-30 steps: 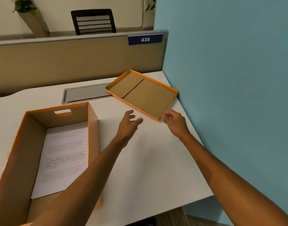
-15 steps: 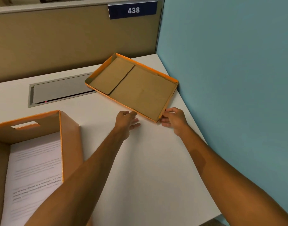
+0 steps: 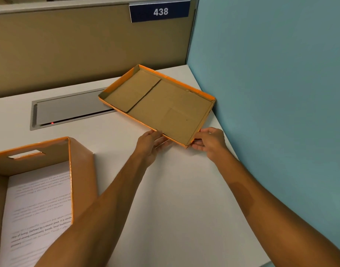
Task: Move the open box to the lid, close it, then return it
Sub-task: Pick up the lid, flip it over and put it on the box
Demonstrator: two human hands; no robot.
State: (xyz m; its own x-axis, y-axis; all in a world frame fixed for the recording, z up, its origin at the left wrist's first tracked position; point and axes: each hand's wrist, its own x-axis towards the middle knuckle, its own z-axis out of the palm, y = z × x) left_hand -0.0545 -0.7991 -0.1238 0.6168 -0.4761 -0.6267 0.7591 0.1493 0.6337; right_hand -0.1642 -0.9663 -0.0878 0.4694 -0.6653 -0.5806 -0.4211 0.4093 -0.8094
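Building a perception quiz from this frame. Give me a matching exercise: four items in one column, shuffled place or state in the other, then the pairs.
Things:
1. Shallow orange-edged cardboard lid
2. Deep open orange-edged cardboard box
3. Printed white paper sheet
4. Dark blue sign with white 438

Places or states:
A. Mounted at the top of the beige partition
B. Lying flat inside the box
C. Inside up by the teal wall, left hand and right hand at its near corner
D. Standing at the near left of the white desk, top open

Pairs: 1-C, 2-D, 3-B, 4-A
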